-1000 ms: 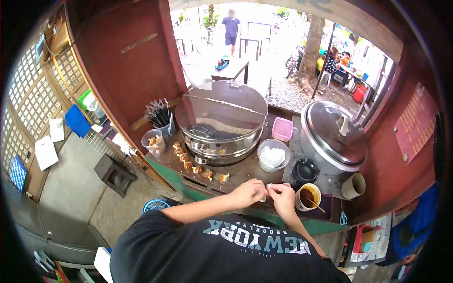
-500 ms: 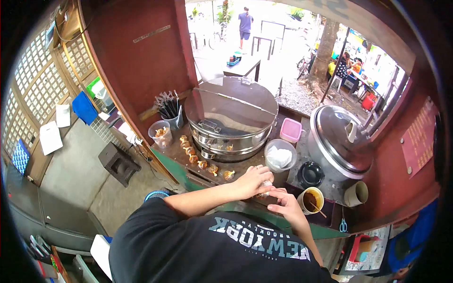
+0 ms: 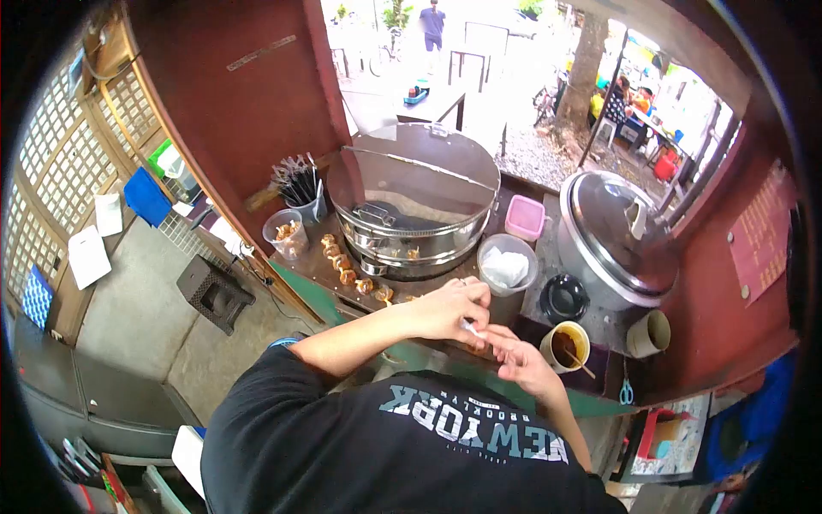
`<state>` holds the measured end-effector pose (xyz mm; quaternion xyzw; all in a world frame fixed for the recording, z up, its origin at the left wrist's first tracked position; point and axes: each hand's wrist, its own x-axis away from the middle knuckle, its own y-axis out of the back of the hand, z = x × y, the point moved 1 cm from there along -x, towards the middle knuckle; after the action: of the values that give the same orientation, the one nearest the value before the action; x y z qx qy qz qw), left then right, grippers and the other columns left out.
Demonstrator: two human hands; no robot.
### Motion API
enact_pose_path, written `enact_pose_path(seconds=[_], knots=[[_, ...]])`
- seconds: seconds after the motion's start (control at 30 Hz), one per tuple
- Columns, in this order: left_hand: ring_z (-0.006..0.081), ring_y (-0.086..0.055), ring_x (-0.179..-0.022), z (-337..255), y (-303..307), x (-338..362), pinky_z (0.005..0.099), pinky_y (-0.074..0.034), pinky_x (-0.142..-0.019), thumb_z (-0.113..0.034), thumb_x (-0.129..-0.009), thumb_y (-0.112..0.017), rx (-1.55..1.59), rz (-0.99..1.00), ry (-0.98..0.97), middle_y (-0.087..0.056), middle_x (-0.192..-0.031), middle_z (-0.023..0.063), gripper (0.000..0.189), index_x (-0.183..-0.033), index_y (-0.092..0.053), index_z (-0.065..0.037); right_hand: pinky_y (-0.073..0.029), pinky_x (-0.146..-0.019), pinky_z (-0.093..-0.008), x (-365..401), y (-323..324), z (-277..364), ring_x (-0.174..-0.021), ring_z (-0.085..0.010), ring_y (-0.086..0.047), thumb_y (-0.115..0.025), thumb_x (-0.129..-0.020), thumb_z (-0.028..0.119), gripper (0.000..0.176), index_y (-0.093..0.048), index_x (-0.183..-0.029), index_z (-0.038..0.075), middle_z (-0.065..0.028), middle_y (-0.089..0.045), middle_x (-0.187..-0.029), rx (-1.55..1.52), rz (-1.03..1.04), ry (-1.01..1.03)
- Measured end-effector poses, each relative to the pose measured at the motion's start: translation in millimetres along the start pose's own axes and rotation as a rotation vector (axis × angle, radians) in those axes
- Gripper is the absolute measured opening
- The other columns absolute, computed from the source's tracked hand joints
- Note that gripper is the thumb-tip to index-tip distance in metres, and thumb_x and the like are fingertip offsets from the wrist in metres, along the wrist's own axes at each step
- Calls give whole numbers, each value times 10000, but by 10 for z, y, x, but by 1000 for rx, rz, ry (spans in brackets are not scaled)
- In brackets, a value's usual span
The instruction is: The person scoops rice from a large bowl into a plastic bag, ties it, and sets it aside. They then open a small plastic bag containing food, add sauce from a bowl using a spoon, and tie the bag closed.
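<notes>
My left hand (image 3: 455,310) pinches the twisted top of a small clear plastic bag (image 3: 470,328) at the counter's front edge. My right hand (image 3: 519,358) reaches to the same bag from the right, its fingertips closed at the twist. Brown filling shows low in the bag, partly hidden by the fingers. Left of my hands runs a row of small tied sauce bags (image 3: 347,277) on the counter. Close by are a clear tub of white plastic bags (image 3: 505,267) and, beside my right hand, a cup of brown sauce (image 3: 565,346) with a stick in it.
A big round steamer (image 3: 415,206) stands behind my hands, and a lidded metal pot (image 3: 612,240) at the right. Around them are a pink container (image 3: 524,218), black bowls (image 3: 564,297), a beige cup (image 3: 648,333), blue scissors (image 3: 627,391) and a tub of tied bags (image 3: 286,235).
The bag's top now shows as a narrow white twist between my fingers. My left hand has risen slightly, and the whole view has shifted a little.
</notes>
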<state>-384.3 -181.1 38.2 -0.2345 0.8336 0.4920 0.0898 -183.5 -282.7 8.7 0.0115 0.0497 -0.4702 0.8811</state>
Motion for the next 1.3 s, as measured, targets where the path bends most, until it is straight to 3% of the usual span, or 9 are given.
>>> enact_pose_path(seconds=[0.17,0.3,0.37,0.53,0.67,0.77,0.93,1.1,1.3], knots=[[287,-506,-941,145,-224,10,394,-401,-796,-266,-676,-770,-53,-193,94,-522,-946,64,239,-756,-592,-128,-345,-685,-210,-29,77,-348,-789,-81,-405,-579,-881,325,462,-571,-1208,-2,-33,-509,-1231,-448,-335,106],[231,-488,-1039,32,-303,-92,401,-346,-846,-267,-670,-754,-119,-95,127,-529,-976,9,212,-745,-603,-140,-405,-659,-195,-118,220,-454,-690,-53,-513,-670,-808,94,240,-622,-1022,-2,-6,-627,-804,-151,-587,-94],[222,-490,-1041,20,-346,-136,397,-341,-851,-257,-673,-749,-164,-119,126,-532,-988,0,183,-768,-633,-152,-438,-647,-205,-169,174,-285,-696,-62,-557,-698,-746,-7,182,-585,-884,28,-4,-609,-756,-136,-581,-44],[232,-488,-1040,78,-334,-126,401,-340,-875,-213,-691,-736,-86,-107,139,-530,-992,17,189,-822,-630,-128,-433,-716,-221,-176,302,-366,-816,-92,-550,-629,-777,-59,308,-467,-998,82,-16,-586,-869,-463,-581,128],[251,-491,-1026,82,-341,-113,399,-351,-885,-164,-722,-716,-32,-98,146,-528,-983,38,180,-846,-604,-98,-437,-732,-248,-135,217,-316,-833,-108,-564,-608,-827,8,315,-526,-1127,57,-20,-599,-890,207,-542,-105],[264,-499,-1016,119,-370,-104,390,-372,-887,-140,-732,-710,64,-70,149,-529,-983,56,171,-848,-600,-80,-450,-721,-283,-114,150,-170,-825,-99,-569,-595,-822,-13,166,-635,-972,46,-25,-607,-875,930,-601,29],[243,-518,-1035,136,-308,-120,356,-394,-912,-106,-747,-715,383,-34,138,-558,-1043,74,142,-829,-609,-57,-470,-674,-259,-73,128,-185,-784,-124,-594,-664,-740,-29,164,-664,-903,-4,-46,-605,-861,33,-806,-5],[185,-550,-1004,44,-277,-149,324,-412,-903,-65,-740,-736,772,-4,175,-608,-1044,82,140,-796,-610,-39,-469,-677,-268,-36,-6,40,-759,-171,-591,-667,-707,-38,171,-667,-873,7,-80,-592,-853,602,-808,165],[106,-572,-892,78,-455,-109,276,-454,-821,-23,-754,-727,1080,9,311,-636,-940,42,147,-835,-604,-24,-479,-689,-280,-21,-83,194,-751,-193,-608,-648,-714,-38,181,-696,-875,30,-85,-610,-791,663,-757,222]])
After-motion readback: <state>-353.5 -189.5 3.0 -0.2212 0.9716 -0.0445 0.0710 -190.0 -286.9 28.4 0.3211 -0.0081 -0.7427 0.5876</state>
